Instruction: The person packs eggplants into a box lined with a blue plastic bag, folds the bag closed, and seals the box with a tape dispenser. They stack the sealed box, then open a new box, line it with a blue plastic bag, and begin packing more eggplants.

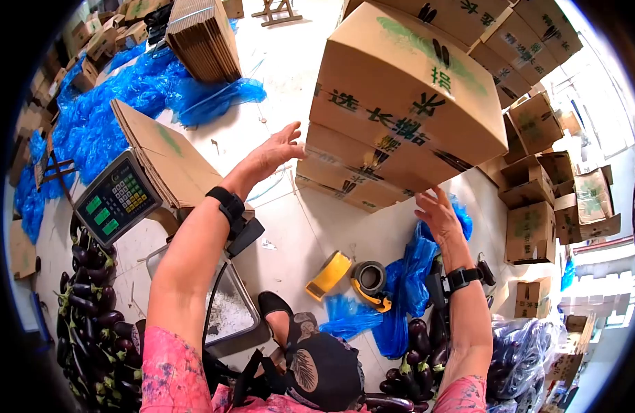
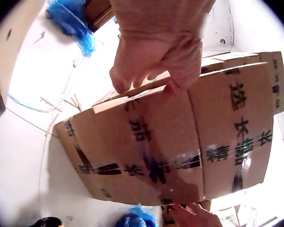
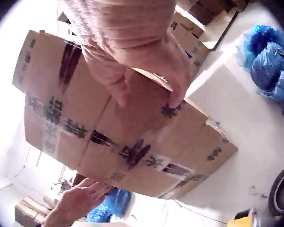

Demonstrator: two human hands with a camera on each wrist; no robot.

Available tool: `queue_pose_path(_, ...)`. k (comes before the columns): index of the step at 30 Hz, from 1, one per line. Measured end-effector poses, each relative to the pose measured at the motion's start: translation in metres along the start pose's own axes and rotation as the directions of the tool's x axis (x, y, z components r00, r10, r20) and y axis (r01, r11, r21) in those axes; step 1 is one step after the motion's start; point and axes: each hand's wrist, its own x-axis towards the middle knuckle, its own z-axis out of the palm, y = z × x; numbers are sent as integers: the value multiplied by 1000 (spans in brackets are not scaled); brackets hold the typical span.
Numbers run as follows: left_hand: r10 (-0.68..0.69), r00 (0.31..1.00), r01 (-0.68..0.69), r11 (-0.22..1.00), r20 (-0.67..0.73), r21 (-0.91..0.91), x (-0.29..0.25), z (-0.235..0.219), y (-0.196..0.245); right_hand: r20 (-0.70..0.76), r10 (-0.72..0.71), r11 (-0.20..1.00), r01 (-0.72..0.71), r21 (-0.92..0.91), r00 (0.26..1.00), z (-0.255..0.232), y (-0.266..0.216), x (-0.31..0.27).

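A stack of taped brown cartons (image 1: 407,89) printed with green and black characters stands in front of me. My left hand (image 1: 268,162) is at the stack's left side, fingers extended toward the lower carton (image 1: 355,163). At the near right corner my right hand (image 1: 438,215) has its fingertips right at the bottom edge, fingers slightly bent and apart. In the left wrist view, the left hand (image 2: 156,61) overlaps the carton edge, thumb against the printed side (image 2: 142,142). In the right wrist view, the right hand (image 3: 137,56) touches the opposite side (image 3: 113,127) with spread fingers.
A scale display (image 1: 119,197) and metal tray (image 1: 228,310) stand at left beside piled eggplants (image 1: 90,303). Two tape dispensers (image 1: 329,275) and blue plastic bags (image 1: 417,268) lie on the floor. Flattened cartons (image 1: 204,41) stand behind; open boxes (image 1: 531,230) are at right.
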Motion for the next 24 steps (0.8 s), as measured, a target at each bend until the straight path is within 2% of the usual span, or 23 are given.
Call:
queue_pose_path(1,-41,998,39,999,-52,-37,-1,2,-8,0,-10,999,10,-39,1000,7,4,-2)
queue_pose_path(6,-76,988,83,995,-137,49,20,0,-77,55,29,996,-33,81,998,18,46,23)
queue_pose_path(8,-79,988,91,992,-130,85,23,9,-81,59,55,994,-61,92,997,20,64,38)
queue_pose_path(9,-84,986,95,993,-143,76,26,13,-85,25,43,984,-47,173,999,23,72,43)
queue_pose_path(12,30,981,-15,997,-194,79,58,19,-139,-12,44,980,-41,197,999,26,79,57)
queue_pose_path(15,69,943,14,969,-325,247,58,35,-146,-11,8,990,-7,137,1000,15,100,82)
queue_pose_path(17,82,926,49,941,-368,333,52,44,-144,-35,-15,983,22,181,999,13,106,90)
queue_pose_path(18,170,903,1,918,-396,397,56,50,-172,-42,-23,980,31,198,999,10,107,94)
queue_pose_path(19,177,896,-22,933,-406,358,46,60,-170,-55,51,981,-39,192,997,1,106,103)
queue_pose_path(20,182,916,-48,935,-358,352,42,66,-176,-38,23,979,-14,205,999,-8,107,110)
queue_pose_path(21,177,901,7,906,-395,424,35,80,-180,-23,-6,976,11,218,1000,-16,110,116)
queue_pose_path(24,131,842,62,940,-524,334,19,105,-155,3,-55,964,52,261,998,-33,121,131)
